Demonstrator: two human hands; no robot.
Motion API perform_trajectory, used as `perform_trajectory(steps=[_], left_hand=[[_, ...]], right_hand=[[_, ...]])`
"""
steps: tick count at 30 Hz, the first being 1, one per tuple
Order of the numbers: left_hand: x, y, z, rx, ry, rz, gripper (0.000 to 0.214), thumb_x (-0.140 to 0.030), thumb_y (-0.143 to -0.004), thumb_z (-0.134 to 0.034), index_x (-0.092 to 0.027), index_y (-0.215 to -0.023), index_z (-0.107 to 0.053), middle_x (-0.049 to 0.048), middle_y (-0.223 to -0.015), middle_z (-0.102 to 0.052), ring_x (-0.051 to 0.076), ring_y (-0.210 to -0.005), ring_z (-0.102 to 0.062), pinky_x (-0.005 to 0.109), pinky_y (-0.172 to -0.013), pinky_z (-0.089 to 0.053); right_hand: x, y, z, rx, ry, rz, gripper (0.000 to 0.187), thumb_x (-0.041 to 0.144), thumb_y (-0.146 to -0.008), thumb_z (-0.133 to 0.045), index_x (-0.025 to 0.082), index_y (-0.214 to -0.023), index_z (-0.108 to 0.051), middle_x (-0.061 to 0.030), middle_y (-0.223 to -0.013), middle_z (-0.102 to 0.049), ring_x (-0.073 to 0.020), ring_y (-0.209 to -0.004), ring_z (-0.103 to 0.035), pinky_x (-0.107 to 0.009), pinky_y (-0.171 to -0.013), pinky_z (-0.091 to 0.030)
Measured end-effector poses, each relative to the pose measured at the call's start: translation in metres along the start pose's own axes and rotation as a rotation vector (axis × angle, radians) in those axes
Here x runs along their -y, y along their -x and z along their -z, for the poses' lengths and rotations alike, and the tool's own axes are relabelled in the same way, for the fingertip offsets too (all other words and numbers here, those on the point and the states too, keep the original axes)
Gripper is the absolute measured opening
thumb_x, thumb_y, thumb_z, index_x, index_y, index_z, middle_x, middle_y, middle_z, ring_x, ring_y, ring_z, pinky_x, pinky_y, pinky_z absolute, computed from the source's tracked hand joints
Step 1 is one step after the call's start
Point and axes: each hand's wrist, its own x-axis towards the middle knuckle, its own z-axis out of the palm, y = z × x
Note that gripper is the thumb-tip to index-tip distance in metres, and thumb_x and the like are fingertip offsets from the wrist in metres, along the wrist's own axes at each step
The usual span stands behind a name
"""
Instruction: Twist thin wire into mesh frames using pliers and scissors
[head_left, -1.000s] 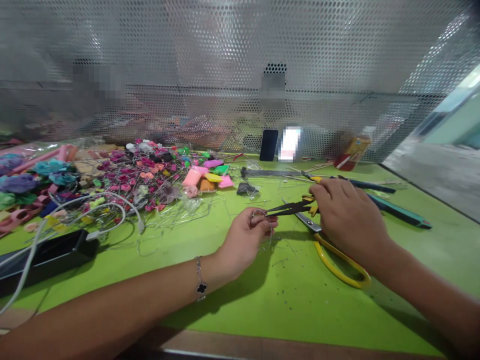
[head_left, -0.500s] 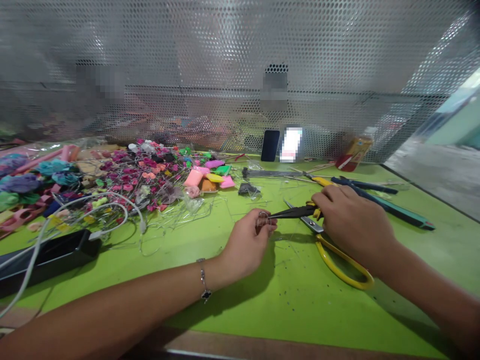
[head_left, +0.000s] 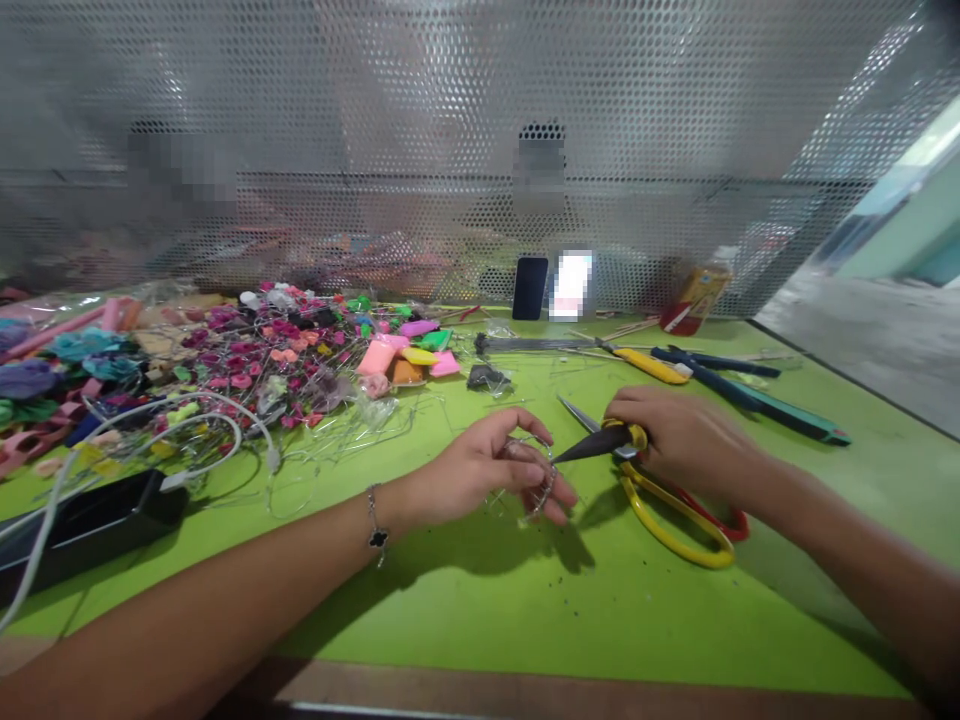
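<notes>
Basically, a green table (head_left: 600, 620) with a perforated metal screen (head_left: 450, 100) behind it. Left side: one big pile of wired craft flowers (head_left: 262, 365), too many to count, plus about six clay blocks, the nearest a pink one (head_left: 375, 357). One black box (head_left: 94, 525) and one white cable (head_left: 187, 412) lie near the front left. One phone (head_left: 530, 288) leans at the screen. Right side: one yellow-handled scissors (head_left: 667, 525) lies open, blades toward the hands, with a red handle (head_left: 731, 525) just beside it, owner hidden. Behind them are one yellow-handled tool (head_left: 651, 365) and one teal-handled tool (head_left: 787, 408). Right hand (head_left: 682, 440) is clenched on one pair of dark pliers (head_left: 596, 445), tip pointing left. Left hand (head_left: 487, 470) grasps one small wire loop (head_left: 541, 490) in curled fingers, above the table, just off the pliers tip. Step looks like shaping wire; the next move calls for bringing that tip onto the wire. One bracelet (head_left: 373, 520) sits on the left wrist.
</notes>
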Motion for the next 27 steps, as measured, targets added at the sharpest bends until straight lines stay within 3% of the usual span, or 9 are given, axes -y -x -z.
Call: perform_trajectory(steps=[8, 14, 19, 27], left_hand=[[-0.012, 0.007, -0.012, 0.133, 0.094, 0.071, 0.049, -0.048, -0.077, -0.091, -0.025, -0.1, -0.054, 0.0078, -0.088, -0.082, 0.028, -0.074, -0.079, 0.035, -0.067, -0.053], [-0.004, 0.003, -0.004, 0.025, 0.063, -0.047, 0.046, -0.045, -0.078, -0.091, -0.024, -0.101, -0.056, 0.0071, -0.09, -0.082, 0.024, -0.073, -0.078, 0.035, -0.069, -0.055], [0.005, -0.002, 0.007, 0.06, 0.039, -0.14, 0.039, -0.037, -0.087, -0.084, -0.022, -0.106, -0.054, 0.0107, -0.099, -0.083, 0.021, -0.076, -0.079, 0.026, -0.062, -0.049], [0.001, -0.001, 0.006, -0.044, -0.049, -0.119, 0.035, -0.029, -0.088, -0.083, -0.021, -0.104, -0.054, 0.0118, -0.098, -0.083, 0.019, -0.075, -0.079, 0.027, -0.069, -0.052]], right_hand=[[0.015, -0.006, -0.016, 0.014, -0.311, 0.134, 0.029, 0.002, -0.066, -0.048, 0.023, -0.083, -0.059, -0.003, -0.09, -0.066, -0.0226, -0.086, -0.064, -0.031, -0.073, -0.045], [0.012, -0.006, -0.017, -0.026, -0.3, 0.065, 0.029, 0.004, -0.072, -0.048, 0.023, -0.09, -0.06, -0.0047, -0.094, -0.066, -0.0234, -0.087, -0.063, -0.032, -0.074, -0.047], [0.005, -0.004, -0.017, -0.008, -0.266, 0.022, 0.035, 0.001, -0.072, -0.048, 0.022, -0.097, -0.062, -0.0069, -0.1, -0.066, -0.0258, -0.093, -0.062, -0.035, -0.08, -0.047], [0.005, -0.002, -0.016, 0.03, -0.246, -0.019, 0.034, 0.0, -0.079, -0.047, 0.022, -0.1, -0.063, -0.0074, -0.102, -0.065, -0.0271, -0.096, -0.06, -0.036, -0.082, -0.044]])
